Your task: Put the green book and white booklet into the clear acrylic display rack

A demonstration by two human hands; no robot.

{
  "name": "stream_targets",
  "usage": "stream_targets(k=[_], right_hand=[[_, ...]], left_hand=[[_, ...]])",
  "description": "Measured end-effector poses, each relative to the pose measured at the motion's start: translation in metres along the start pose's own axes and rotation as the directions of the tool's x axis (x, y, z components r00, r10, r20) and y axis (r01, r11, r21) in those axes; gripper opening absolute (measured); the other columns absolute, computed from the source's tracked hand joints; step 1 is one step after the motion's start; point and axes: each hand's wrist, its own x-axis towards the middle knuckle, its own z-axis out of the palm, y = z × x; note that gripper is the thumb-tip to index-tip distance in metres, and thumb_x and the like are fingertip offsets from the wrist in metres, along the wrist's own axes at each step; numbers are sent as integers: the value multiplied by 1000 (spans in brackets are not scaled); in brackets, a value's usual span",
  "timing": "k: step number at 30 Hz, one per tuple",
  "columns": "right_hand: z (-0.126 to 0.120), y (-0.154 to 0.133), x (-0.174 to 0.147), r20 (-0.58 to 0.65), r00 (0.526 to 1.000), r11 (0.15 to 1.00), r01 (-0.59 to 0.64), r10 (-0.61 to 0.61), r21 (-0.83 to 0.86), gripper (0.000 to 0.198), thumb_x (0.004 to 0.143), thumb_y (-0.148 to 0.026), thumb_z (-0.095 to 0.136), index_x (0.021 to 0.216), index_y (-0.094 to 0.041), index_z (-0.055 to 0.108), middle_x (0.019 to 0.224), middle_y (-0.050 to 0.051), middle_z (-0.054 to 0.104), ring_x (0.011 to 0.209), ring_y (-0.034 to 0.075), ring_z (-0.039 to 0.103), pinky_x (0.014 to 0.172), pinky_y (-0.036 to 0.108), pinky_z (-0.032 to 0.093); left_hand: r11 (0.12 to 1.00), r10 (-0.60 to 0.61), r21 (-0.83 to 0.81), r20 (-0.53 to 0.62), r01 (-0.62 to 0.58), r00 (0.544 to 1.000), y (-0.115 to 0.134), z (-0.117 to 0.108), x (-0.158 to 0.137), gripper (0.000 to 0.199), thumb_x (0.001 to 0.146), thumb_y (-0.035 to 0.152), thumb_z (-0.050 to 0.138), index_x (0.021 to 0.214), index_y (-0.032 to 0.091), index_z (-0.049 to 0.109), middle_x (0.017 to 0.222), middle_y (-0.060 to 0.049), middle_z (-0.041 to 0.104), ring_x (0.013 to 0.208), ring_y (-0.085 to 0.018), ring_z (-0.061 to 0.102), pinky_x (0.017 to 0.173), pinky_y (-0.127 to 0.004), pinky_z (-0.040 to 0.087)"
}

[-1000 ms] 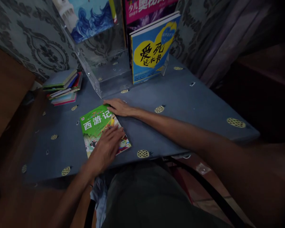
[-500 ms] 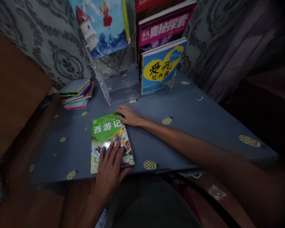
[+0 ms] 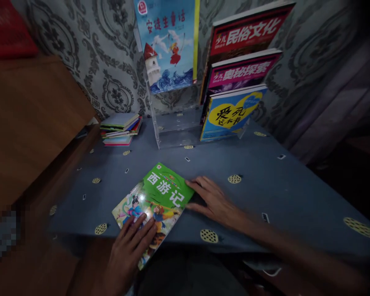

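A picture book with a green and colourful cover [image 3: 165, 185] lies turned at a slant at the table's near side, its lower corner jutting past the edge. My left hand [image 3: 131, 242] holds its lower left edge, fingers lying across the cover and the thumb out of sight. At the book's right corner, my right hand [image 3: 214, 201] has its fingers on one edge and its thumb on the other, closed around that corner.
A clear acrylic stand [image 3: 180, 135] at the back bears a blue fairy-tale book [image 3: 172, 53], a red book [image 3: 249, 35], a magenta book [image 3: 243, 74] and a blue-and-yellow book [image 3: 232, 117]. Left of it lies a stack of small books [image 3: 120, 127]. A wooden panel [image 3: 33, 119] stands at far left.
The green book has turned clockwise and its lower corner now passes the table edge. My right hand has come nearer, from the book's top to its right corner. The view has shifted.
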Motion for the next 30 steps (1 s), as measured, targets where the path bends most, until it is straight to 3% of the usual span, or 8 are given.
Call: stream_targets(k=[4, 8, 10, 15, 18, 20, 25, 30], right_hand=[[-8, 5, -16, 100, 994, 996, 29, -38, 85, 77, 77, -60, 72, 144, -29, 48, 124, 12, 58, 114, 31, 55, 97, 51, 50], [-23, 1, 3, -58, 998, 974, 49, -37, 222, 39, 92, -44, 60, 129, -31, 60, 128, 10, 58, 119, 27, 56, 100, 50, 49], [-35, -7, 22, -140, 990, 949, 72, -30, 306, 28, 93, -42, 57, 118, -30, 65, 129, 9, 60, 120, 27, 57, 100, 50, 48], [-64, -30, 69, -229, 973, 879, 117, -9, 462, 23, 86, -46, 64, 93, -24, 66, 88, 4, 68, 82, 21, 65, 72, 32, 55], [-65, -32, 88, -223, 973, 852, 66, 60, 519, 24, 84, -46, 64, 88, -22, 62, 78, 1, 63, 71, 17, 60, 59, 27, 49], [-58, -26, 97, -195, 976, 850, 20, 98, 527, 26, 83, -47, 62, 84, -21, 59, 72, 0, 59, 66, 16, 57, 55, 25, 45], [-37, -6, 113, -255, 958, 916, -18, 130, 401, 28, 83, -48, 58, 77, -21, 56, 64, -2, 53, 59, 14, 48, 54, 25, 37], [-19, 8, 125, -279, 948, 951, -64, 152, 302, 28, 82, -49, 56, 77, -21, 57, 62, -2, 53, 59, 16, 48, 56, 27, 34]], left_hand=[[940, -144, -319, -67, 116, 987, -10, -19, 3, 47, 98, 28, 43, 145, 33, 45, 125, -1, 70, 124, -18, 61, 104, -36, 51], [845, -328, -472, -86, 251, 941, -18, -52, 24, 35, 91, 34, 62, 126, 34, 63, 115, -1, 75, 104, -20, 72, 89, -28, 59], [761, -491, -535, -103, 368, 865, -26, -69, 39, 22, 86, 35, 68, 107, 29, 72, 103, -1, 78, 90, -20, 75, 77, -26, 61], [249, -844, -868, 23, 430, 536, -57, -85, 81, 35, 68, 48, 80, 83, 19, 66, 75, 1, 72, 63, -15, 66, 55, -20, 53], [-65, -860, -935, 230, 348, 455, -75, -68, 97, 47, 60, 51, 84, 83, 19, 60, 68, 4, 65, 55, -11, 60, 52, -20, 50], [-154, -847, -926, 302, 344, 436, -83, -51, 103, 52, 55, 49, 86, 86, 18, 57, 68, 5, 63, 55, -11, 59, 52, -20, 49], [-60, -831, -913, 269, 404, 486, -97, -22, 103, 67, 49, 42, 88, 101, 19, 54, 78, 4, 64, 63, -14, 62, 57, -24, 52], [131, -799, -879, 180, 459, 574, -114, 0, 97, 50, 60, 41, 82, 93, 20, 51, 70, 7, 57, 60, -12, 58, 55, -22, 48]])
